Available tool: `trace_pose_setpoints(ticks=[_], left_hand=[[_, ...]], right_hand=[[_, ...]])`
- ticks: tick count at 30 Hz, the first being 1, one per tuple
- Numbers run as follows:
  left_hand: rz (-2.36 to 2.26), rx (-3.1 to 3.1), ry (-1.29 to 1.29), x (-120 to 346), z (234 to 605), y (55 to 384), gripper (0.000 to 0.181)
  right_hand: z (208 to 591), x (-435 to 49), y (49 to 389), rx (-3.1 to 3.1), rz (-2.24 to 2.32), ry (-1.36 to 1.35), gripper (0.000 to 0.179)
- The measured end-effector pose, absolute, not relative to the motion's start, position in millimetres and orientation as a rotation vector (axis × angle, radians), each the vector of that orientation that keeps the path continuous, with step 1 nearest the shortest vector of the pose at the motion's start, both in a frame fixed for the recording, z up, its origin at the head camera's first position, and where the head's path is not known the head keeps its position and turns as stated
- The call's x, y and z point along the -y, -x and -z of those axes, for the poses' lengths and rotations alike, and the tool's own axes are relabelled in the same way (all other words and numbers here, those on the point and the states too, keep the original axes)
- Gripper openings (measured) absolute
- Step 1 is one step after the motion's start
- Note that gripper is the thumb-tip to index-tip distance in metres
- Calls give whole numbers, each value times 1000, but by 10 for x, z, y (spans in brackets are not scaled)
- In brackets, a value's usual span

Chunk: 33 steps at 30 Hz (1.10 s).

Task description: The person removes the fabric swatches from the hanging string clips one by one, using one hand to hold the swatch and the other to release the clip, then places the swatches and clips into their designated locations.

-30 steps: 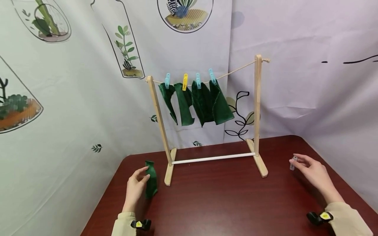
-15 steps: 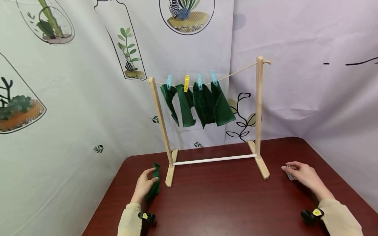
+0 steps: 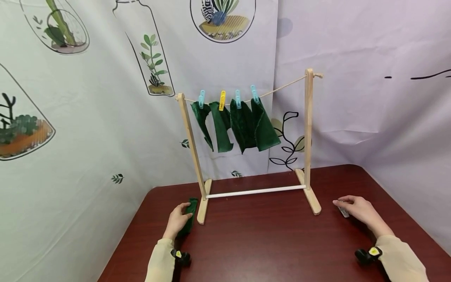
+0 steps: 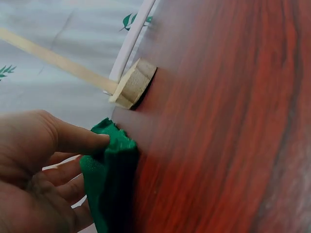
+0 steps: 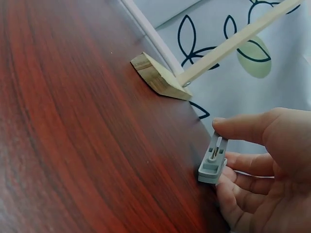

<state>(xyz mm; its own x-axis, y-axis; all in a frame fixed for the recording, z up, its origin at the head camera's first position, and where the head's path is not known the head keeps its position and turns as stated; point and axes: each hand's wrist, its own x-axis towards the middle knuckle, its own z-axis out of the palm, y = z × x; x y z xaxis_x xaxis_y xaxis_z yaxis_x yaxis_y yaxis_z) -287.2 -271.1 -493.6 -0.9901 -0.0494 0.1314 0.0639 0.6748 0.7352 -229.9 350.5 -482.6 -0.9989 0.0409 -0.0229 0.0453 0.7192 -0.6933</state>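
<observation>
My left hand [image 3: 177, 221] pinches a green cloth [image 3: 189, 217] near its top, just left of the rack's left foot. In the left wrist view the thumb presses on the upper end of the cloth [image 4: 112, 170], which hangs folded. On the right side of the table, my right hand [image 3: 359, 211] holds a grey clothespin [image 5: 213, 158] between thumb and fingers. Several green cloths [image 3: 243, 125] hang in a row from the string, clipped by light blue clothespins [image 3: 238, 99] and one yellow clothespin [image 3: 222, 100].
A wooden rack [image 3: 307, 129] with a sagging string and a white lower bar [image 3: 255, 192] stands toward the back of the dark red table [image 3: 267, 243]. Its feet [image 3: 309, 194] reach forward on both sides. Behind hangs a white curtain [image 3: 338, 109] printed with plants.
My left hand has moved right with the cloth, closer to the rack's left foot. My right hand has come left and slightly toward me, with the clothespin now tilted.
</observation>
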Motion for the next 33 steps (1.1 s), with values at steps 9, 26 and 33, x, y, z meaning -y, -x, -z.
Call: trace_pose_setpoints(ticks=[9,26,33], left_hand=[[1213,2760,-23,2743,4970,2906,39],[1222,2776,-48,2744,4950,2936,36],[1223,2780,-48,2730,4956,2946,36]], right_hand=[[4835,-3491,2321,-2932,1188,-76,69],[4864,-3457,2359,-3002,1125,-79,67],[4873,-3450,2365,-3002,1109,-105,67]])
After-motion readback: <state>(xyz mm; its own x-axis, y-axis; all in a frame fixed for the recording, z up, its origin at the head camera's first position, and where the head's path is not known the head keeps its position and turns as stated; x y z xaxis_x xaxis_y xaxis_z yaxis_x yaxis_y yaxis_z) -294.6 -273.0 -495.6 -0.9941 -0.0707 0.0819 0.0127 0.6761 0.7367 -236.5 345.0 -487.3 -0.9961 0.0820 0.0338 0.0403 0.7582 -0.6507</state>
